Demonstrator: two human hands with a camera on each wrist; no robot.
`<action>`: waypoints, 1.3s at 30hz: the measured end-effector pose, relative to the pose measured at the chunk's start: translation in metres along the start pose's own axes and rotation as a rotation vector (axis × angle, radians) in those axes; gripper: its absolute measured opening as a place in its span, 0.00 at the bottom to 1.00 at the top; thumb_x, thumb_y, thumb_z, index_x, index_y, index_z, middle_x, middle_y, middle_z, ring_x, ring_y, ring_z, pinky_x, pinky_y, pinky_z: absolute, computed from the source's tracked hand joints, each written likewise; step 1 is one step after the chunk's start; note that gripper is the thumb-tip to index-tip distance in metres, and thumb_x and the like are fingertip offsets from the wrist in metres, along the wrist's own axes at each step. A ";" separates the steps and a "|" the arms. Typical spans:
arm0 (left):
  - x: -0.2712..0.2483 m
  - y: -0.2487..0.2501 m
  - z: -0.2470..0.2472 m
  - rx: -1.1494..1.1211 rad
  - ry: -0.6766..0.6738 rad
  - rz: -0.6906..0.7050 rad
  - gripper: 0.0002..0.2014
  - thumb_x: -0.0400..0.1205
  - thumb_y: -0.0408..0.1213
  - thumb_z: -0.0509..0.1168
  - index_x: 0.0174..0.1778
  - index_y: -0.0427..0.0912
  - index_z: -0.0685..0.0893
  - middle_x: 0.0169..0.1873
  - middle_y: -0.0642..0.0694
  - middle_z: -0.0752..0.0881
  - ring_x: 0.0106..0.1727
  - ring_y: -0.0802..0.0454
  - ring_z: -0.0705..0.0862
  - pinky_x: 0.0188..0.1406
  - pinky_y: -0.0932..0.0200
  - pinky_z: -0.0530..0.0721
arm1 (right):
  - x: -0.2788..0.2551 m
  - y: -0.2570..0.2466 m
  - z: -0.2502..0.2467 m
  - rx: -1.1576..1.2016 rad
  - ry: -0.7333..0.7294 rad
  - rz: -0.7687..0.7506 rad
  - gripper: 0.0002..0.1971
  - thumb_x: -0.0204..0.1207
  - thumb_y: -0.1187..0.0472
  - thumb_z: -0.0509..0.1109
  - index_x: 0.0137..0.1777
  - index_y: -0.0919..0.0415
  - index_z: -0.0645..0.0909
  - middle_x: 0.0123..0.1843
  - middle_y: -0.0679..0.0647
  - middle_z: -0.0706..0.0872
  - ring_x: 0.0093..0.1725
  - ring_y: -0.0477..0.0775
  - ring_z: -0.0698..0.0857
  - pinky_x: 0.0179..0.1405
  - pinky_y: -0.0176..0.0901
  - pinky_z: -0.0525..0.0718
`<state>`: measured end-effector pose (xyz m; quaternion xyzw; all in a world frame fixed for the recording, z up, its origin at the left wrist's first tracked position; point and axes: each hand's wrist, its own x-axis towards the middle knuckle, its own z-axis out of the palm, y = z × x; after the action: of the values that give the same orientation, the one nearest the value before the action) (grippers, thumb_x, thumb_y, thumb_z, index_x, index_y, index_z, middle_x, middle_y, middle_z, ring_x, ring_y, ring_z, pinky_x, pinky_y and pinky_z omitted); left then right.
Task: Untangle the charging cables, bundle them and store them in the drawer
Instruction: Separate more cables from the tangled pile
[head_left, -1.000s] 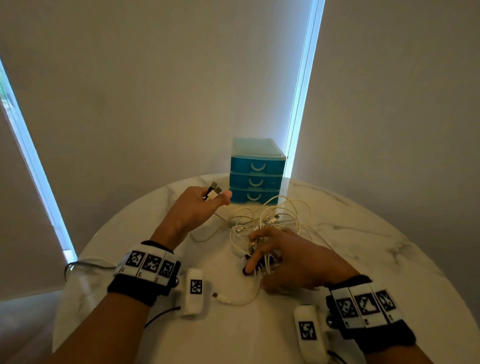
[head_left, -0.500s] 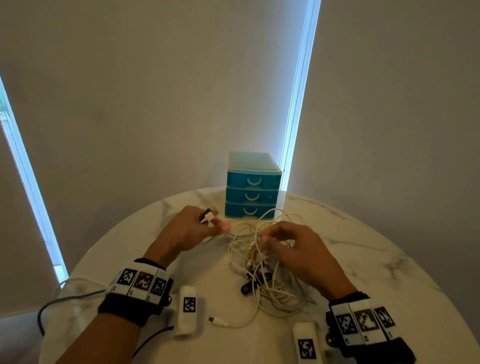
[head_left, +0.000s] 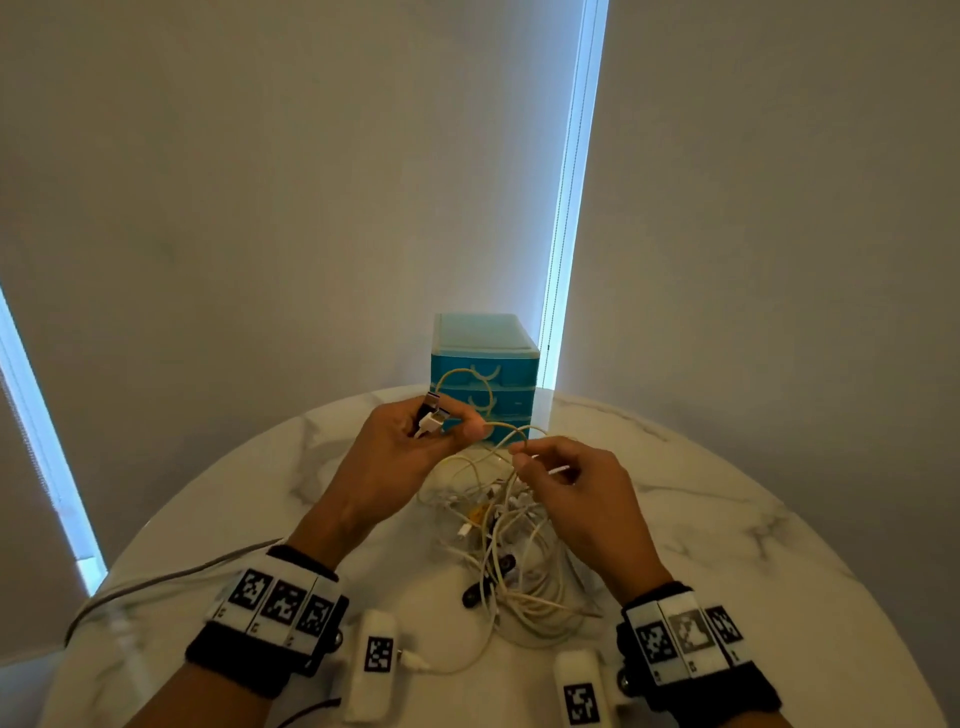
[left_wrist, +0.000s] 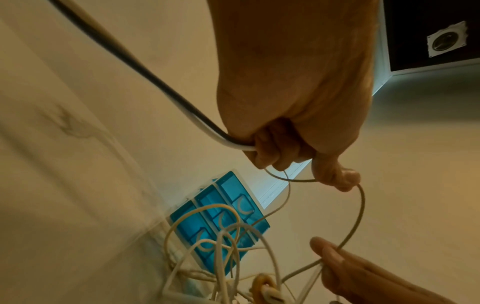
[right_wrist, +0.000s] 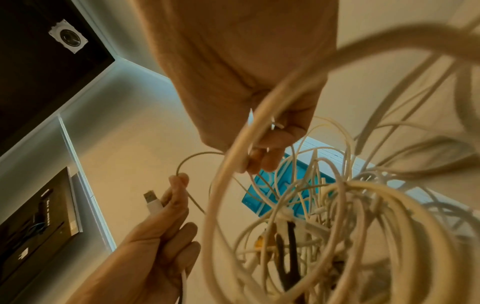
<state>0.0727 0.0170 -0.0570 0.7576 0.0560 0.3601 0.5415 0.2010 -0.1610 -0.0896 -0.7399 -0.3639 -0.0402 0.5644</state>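
Round marble table (head_left: 727, 519) bearing, at its far edge, a blue three-drawer unit (head_left: 511, 358) with all drawers closed. Before the unit lies a tangle of white charging cables (head_left: 519, 561), partly lifted off the table. Left hand (head_left: 410, 452), raised over the table: grip curled round a white USB plug (head_left: 432, 422) and a dark plug, thumb pinching a thin cable strand (left_wrist: 359, 207). Right hand (head_left: 576, 493), just beside it: fingertips pinching the same strand, which arcs between the two hands.
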 end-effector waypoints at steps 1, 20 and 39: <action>0.000 -0.001 -0.001 0.019 0.010 -0.001 0.04 0.83 0.40 0.78 0.51 0.46 0.94 0.48 0.57 0.96 0.53 0.64 0.92 0.50 0.72 0.86 | 0.001 0.000 -0.003 0.018 0.045 -0.002 0.05 0.84 0.49 0.79 0.55 0.39 0.95 0.46 0.40 0.95 0.45 0.41 0.92 0.49 0.41 0.92; 0.006 -0.023 -0.021 0.186 0.268 -0.415 0.19 0.85 0.62 0.70 0.59 0.51 0.82 0.45 0.48 0.88 0.37 0.55 0.79 0.30 0.56 0.74 | -0.001 -0.018 -0.014 0.107 0.027 -0.215 0.05 0.78 0.50 0.84 0.52 0.39 0.96 0.56 0.36 0.93 0.62 0.45 0.86 0.54 0.40 0.80; -0.014 0.010 -0.003 -0.111 -0.609 -0.194 0.17 0.80 0.27 0.64 0.61 0.33 0.93 0.29 0.36 0.74 0.28 0.51 0.63 0.26 0.61 0.62 | 0.001 -0.013 -0.010 0.624 -0.230 0.514 0.37 0.89 0.29 0.55 0.69 0.59 0.90 0.62 0.57 0.96 0.68 0.61 0.92 0.74 0.62 0.83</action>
<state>0.0577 0.0086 -0.0545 0.7910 -0.0565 0.0660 0.6055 0.1978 -0.1682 -0.0750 -0.5999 -0.2227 0.2971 0.7087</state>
